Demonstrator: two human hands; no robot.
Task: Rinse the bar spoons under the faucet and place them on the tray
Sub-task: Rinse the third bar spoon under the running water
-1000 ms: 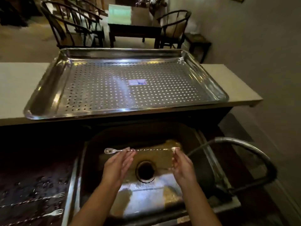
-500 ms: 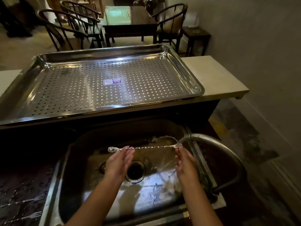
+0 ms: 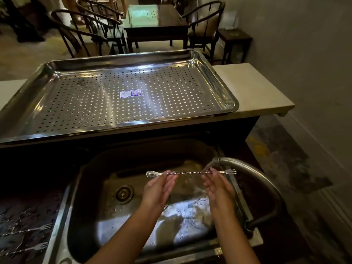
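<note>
Spoon: the bar spoon point(image 3: 190, 173) lies level over the sink point(image 3: 91, 187), just beside the faucet point(image 3: 247, 172) mouth.
Left grip: the left hand point(image 3: 160, 187) supports it near the bowl, fingers almost straight.
Right grip: the right hand point(image 3: 219, 185) supports it near the fork end, fingers loose.
Advice: roll the twisted stem under the water, I think.
Tray: the tray point(image 3: 231, 103) on the table point(image 3: 253, 88) holds no spoon.
Waiting: more spoons point(image 3: 28, 229) lie left of the sink.

The bar spoon point(image 3: 190, 173) has shifted right, fork end past the faucet point(image 3: 247, 172).
</note>
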